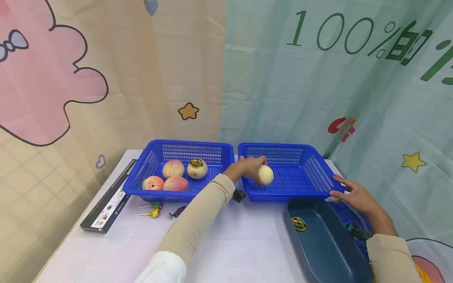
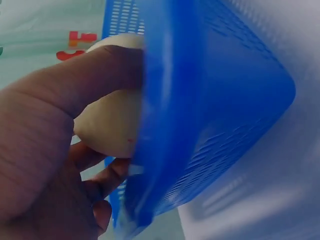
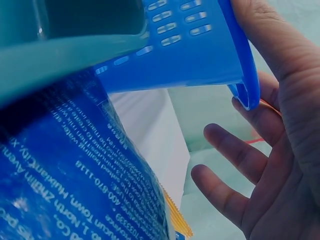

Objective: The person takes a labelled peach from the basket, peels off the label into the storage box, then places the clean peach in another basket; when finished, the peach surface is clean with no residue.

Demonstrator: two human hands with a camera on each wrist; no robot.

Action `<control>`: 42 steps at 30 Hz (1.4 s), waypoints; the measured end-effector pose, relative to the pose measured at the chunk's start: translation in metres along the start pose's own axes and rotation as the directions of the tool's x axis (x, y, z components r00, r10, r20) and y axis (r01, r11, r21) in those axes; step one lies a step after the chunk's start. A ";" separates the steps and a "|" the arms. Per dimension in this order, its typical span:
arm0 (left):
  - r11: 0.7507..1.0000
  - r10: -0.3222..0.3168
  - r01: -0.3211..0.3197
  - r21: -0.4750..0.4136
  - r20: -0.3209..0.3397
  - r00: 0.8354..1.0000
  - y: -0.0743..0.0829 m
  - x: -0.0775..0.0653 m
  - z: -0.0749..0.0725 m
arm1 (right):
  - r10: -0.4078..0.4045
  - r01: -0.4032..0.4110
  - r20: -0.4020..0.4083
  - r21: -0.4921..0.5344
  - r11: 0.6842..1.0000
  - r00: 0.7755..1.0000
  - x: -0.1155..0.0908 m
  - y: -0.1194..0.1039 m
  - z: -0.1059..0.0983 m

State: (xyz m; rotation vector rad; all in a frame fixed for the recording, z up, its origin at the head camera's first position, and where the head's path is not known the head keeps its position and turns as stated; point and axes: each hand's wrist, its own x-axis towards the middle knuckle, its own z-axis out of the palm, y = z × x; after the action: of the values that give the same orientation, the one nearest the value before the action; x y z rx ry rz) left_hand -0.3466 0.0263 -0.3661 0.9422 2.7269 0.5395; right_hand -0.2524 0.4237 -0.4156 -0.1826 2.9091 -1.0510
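My left hand grips a pale round fruit over the left part of the right-hand blue basket. In the left wrist view the thumb lies across the fruit, and the basket's rim hides part of both. At that basket's right corner, my right hand holds the rim between thumb and index finger; the other fingers spread below it in the right wrist view. Beside it, the left-hand blue basket contains several peaches, including one with a black-and-gold label.
A dark teal tray stands in front of the right basket. Right of it lies a blue printed packet. Lollipops, a purple-wrapped sweet and a long black box lie at the left. A printed curtain hangs behind.
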 end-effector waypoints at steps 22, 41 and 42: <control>0.994 0.103 -0.106 0.017 0.147 0.984 -0.012 -0.010 0.002 | 0.027 -0.027 -0.004 0.001 1.000 1.000 0.004 0.005 0.015; 0.990 -0.137 0.110 -0.084 -0.511 0.848 -0.176 -0.278 -0.039 | -0.191 0.191 -0.003 -0.038 0.981 0.982 0.028 -0.091 -0.017; 0.985 -0.174 0.149 -0.090 -0.506 0.845 -0.186 -0.292 -0.039 | -0.226 0.226 0.008 -0.031 0.974 0.974 0.035 -0.104 -0.016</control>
State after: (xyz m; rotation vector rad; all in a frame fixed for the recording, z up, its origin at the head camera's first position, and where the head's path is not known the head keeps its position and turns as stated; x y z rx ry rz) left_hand -0.2353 -0.3031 -0.3841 0.6081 3.2008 0.9345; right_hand -0.2781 0.3503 -0.3373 -0.5280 2.9555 -1.0299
